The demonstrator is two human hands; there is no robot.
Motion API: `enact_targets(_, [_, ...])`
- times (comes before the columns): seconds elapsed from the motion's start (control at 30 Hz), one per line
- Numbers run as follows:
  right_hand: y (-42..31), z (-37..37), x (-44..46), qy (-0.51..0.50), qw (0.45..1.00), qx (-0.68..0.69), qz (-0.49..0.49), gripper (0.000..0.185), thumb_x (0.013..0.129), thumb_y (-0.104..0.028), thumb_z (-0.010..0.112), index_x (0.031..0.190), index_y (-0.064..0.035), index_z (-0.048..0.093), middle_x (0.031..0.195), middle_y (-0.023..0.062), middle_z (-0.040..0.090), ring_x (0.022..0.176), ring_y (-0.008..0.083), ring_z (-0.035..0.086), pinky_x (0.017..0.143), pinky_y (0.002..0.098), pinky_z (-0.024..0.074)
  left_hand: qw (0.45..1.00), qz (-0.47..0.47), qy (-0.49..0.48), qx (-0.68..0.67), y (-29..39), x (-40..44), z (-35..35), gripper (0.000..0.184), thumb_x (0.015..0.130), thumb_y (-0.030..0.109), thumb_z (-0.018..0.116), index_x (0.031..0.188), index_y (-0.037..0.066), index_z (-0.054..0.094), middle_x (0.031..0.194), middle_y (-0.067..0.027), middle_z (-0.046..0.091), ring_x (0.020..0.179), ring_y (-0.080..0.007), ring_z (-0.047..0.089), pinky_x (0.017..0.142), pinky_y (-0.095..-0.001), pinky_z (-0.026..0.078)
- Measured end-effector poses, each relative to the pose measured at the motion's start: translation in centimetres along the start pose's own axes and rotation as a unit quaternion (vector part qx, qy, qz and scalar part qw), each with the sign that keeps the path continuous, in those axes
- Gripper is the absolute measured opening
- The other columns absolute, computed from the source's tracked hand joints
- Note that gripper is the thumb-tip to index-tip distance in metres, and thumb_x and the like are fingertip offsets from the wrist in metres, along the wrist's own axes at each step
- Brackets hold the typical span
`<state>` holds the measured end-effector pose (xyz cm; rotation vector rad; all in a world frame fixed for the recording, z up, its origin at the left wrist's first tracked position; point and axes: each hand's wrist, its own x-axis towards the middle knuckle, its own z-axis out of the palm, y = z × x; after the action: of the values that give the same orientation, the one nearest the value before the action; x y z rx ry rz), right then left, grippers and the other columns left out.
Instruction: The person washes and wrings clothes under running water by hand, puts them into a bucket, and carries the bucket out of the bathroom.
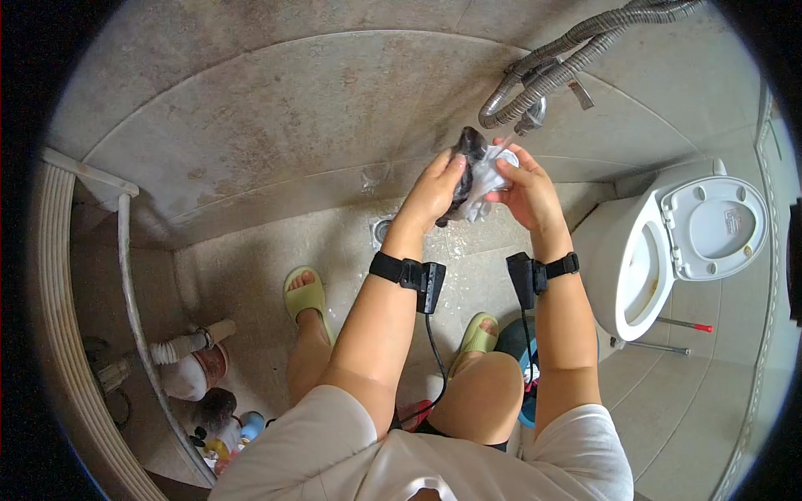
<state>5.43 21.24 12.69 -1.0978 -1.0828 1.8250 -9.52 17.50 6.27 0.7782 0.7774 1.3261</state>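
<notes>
A wet cloth, white on its right part and dark on its left part, hangs between my two hands just below a metal tap. Whether it is one piece or two I cannot tell. My left hand grips the dark part, thumb on top. On the white part, my right hand has its thumb and fingers closed. Water from the tap runs onto the cloth, and drops splash on the floor under it. Each wrist wears a black strap with a small device and a cable.
A white toilet with its lid up stands at the right. Flexible metal hoses hang by the tap. A floor drain lies below my left hand. Pipes and bottles are at lower left, a blue basin beside my knee.
</notes>
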Motion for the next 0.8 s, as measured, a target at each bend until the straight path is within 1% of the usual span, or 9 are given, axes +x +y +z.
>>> enact_targets(0.2, [0.6,0.7,0.5,0.091,0.969,-0.218,-0.07,0.034,0.086,-0.009,0.048,0.118,-0.0004,0.039,0.097,0.0105,0.056,0.079,0.0201,0.059,0.059,0.034,0.0547,0.996,0.024,0.045,0.075,-0.1,0.4,-0.1,0.034,0.092,0.026,0.041,0.114,0.002,0.049,0.102,-0.0101,0.057,0.093,-0.0161,0.052,0.084,-0.0286,0.039])
enact_targets(0.33, [0.8,2.3,0.6,0.07,0.994,-0.07,-0.048,0.034,0.085,-0.014,0.052,0.115,0.0001,0.042,0.096,0.0113,0.055,0.077,0.0183,0.058,0.058,0.0312,0.0528,0.959,0.08,0.046,0.269,-0.2,0.2,1.7,0.032,0.091,0.02,0.04,0.118,0.004,0.047,0.11,-0.0172,0.055,0.104,-0.0271,0.051,0.088,-0.033,0.038])
enact_targets(0.47, [1.9,2.0,1.4,0.089,0.969,-0.218,-0.069,0.039,0.082,-0.017,0.06,0.114,-0.0007,0.043,0.093,0.0104,0.056,0.074,0.0165,0.057,0.06,0.0288,0.0507,0.95,0.046,0.059,0.304,0.1,-0.1,2.6,0.036,0.091,0.018,0.037,0.123,0.004,0.042,0.116,-0.0196,0.052,0.107,-0.0295,0.05,0.089,-0.0337,0.039])
enact_targets(0.5, [2.6,1.4,1.7,0.096,0.941,-0.316,-0.074,0.038,0.083,-0.015,0.059,0.114,-0.0015,0.043,0.093,0.0095,0.056,0.078,0.0166,0.058,0.064,0.0295,0.0513,0.955,-0.007,0.038,0.293,0.6,-0.3,2.7,0.038,0.091,0.021,0.038,0.124,0.003,0.041,0.113,-0.0205,0.054,0.103,-0.0261,0.054,0.087,-0.0323,0.04])
enact_targets(0.57, [3.0,0.7,2.1,0.092,0.959,-0.257,-0.081,0.043,0.078,-0.014,0.065,0.112,0.0005,0.042,0.087,0.0096,0.056,0.063,0.0142,0.056,0.054,0.0258,0.0485,0.966,0.031,0.031,0.254,-3.7,1.2,1.9,0.044,0.09,0.022,0.04,0.129,0.003,0.035,0.123,-0.0206,0.046,0.112,-0.024,0.048,0.092,-0.031,0.036])
enact_targets(0.63, [2.6,1.4,1.7,0.129,0.966,-0.197,-0.103,0.032,0.082,-0.007,0.056,0.111,0.0004,0.043,0.085,0.0087,0.055,0.063,0.0123,0.055,0.053,0.0242,0.0487,0.992,-0.002,0.124,-0.002,-4.7,1.0,1.9,0.051,0.088,0.027,0.044,0.132,0.005,0.031,0.131,-0.0172,0.039,0.116,-0.0229,0.041,0.098,-0.0293,0.029])
enact_targets(0.7, [2.2,2.6,0.3,0.124,0.964,-0.207,-0.111,0.032,0.084,0.0,0.049,0.115,-0.0023,0.043,0.089,0.0082,0.054,0.066,0.012,0.056,0.052,0.0233,0.0489,0.98,-0.048,0.192,0.004,-4.6,0.6,1.4,0.061,0.084,0.038,0.048,0.133,0.006,0.028,0.137,-0.0148,0.03,0.121,-0.0223,0.036,0.102,-0.0314,0.021])
enact_targets(0.77, [2.2,4.0,-1.2,0.043,0.945,-0.283,-0.156,0.037,0.084,0.001,0.048,0.12,-0.0067,0.043,0.097,0.0078,0.054,0.074,0.0133,0.057,0.053,0.022,0.0483,0.952,-0.161,0.18,-0.186,-3.6,-0.2,1.1,0.055,0.081,0.048,0.05,0.117,0.008,0.041,0.117,-0.0118,0.044,0.106,-0.0217,0.044,0.092,-0.0339,0.03])
enact_targets(0.8, [2.5,4.6,-1.7,0.013,0.938,-0.327,-0.118,0.039,0.083,0.002,0.048,0.121,-0.0094,0.045,0.101,0.0066,0.054,0.084,0.0147,0.056,0.065,0.0255,0.0482,0.936,-0.189,0.147,-0.258,-3.7,-0.3,0.4,0.049,0.08,0.053,0.05,0.104,0.01,0.049,0.101,-0.0084,0.052,0.093,-0.0206,0.051,0.083,-0.0338,0.038])
